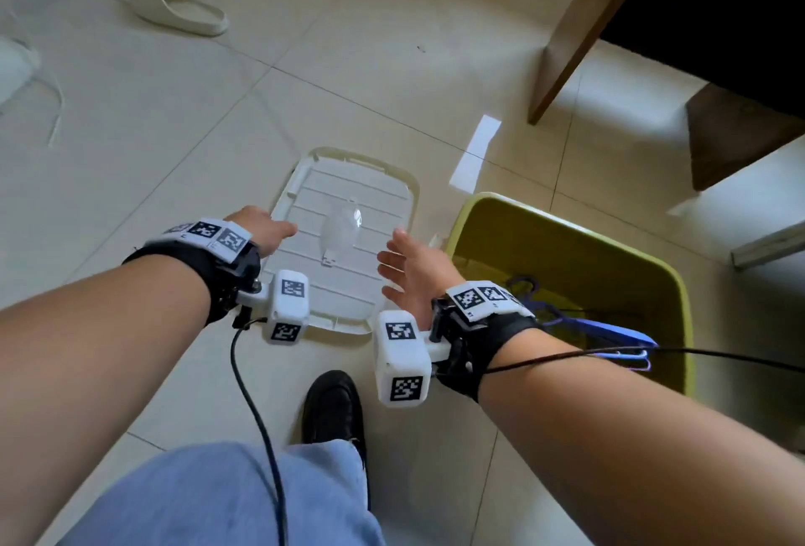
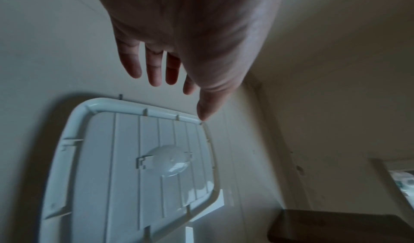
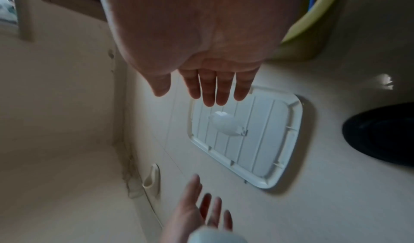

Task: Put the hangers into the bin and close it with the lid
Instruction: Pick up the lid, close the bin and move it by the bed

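Observation:
A white ribbed lid point(image 1: 344, 214) point(image 2: 125, 167) point(image 3: 257, 140) lies on the tiled floor, inner side up, with a clear dome at its middle. To its right stands a yellow-green bin point(image 1: 610, 249) point(image 3: 313, 16) holding blue and purple hangers point(image 1: 610, 330). My left hand point(image 1: 265, 229) point(image 2: 161, 66) hovers over the lid's left edge, fingers straight and empty. Over the lid's right edge, close to the bin, my right hand point(image 1: 405, 271) point(image 3: 206, 85) is spread open, palm facing left, holding nothing.
A black shoe point(image 1: 333, 406) and a jeans-clad leg are just below the lid. A cream slipper point(image 1: 183, 7) lies far left. A wooden furniture leg point(image 1: 583, 35) and dark furniture stand at the upper right. A white paper strip point(image 1: 475, 153) lies beyond the bin.

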`<move>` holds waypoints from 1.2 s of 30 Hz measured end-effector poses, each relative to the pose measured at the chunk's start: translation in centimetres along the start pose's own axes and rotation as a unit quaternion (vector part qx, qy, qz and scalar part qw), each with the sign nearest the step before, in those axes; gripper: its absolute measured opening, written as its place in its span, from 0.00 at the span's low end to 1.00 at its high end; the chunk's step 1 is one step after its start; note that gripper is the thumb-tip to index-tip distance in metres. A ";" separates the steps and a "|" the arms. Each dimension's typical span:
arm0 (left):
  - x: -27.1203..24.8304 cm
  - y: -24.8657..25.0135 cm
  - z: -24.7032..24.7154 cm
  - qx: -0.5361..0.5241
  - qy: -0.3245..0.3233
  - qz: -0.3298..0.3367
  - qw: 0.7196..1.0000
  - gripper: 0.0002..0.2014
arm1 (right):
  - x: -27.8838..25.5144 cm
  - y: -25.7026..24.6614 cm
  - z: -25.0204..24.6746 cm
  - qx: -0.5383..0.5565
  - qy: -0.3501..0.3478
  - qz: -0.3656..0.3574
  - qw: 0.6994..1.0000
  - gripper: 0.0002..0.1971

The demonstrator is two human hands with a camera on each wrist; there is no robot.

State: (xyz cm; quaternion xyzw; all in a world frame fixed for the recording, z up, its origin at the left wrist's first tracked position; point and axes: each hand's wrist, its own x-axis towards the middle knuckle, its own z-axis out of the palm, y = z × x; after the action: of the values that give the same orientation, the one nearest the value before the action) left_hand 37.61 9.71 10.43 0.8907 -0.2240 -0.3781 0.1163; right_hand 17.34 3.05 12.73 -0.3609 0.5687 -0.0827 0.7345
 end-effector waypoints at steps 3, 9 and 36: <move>1.1 -1.2 1.4 0.005 -0.023 -0.012 1.000 0.27 | 2.0 2.9 1.7 -0.081 -0.011 0.029 0.996 0.25; 3.4 -3.5 5.3 0.053 -0.095 -0.008 0.994 0.26 | 7.7 8.9 3.2 -0.118 -0.002 0.096 0.988 0.30; 5.8 -7.5 14.0 0.063 -0.182 0.024 0.981 0.19 | 17.1 15.3 -1.0 -0.467 0.045 0.159 0.868 0.21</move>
State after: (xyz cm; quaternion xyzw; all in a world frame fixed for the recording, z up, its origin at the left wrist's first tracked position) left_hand 33.33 12.88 -5.65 0.8070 -0.2862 -0.5159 0.0260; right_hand 17.82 4.55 -10.19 -0.5624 0.6228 0.2949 0.4570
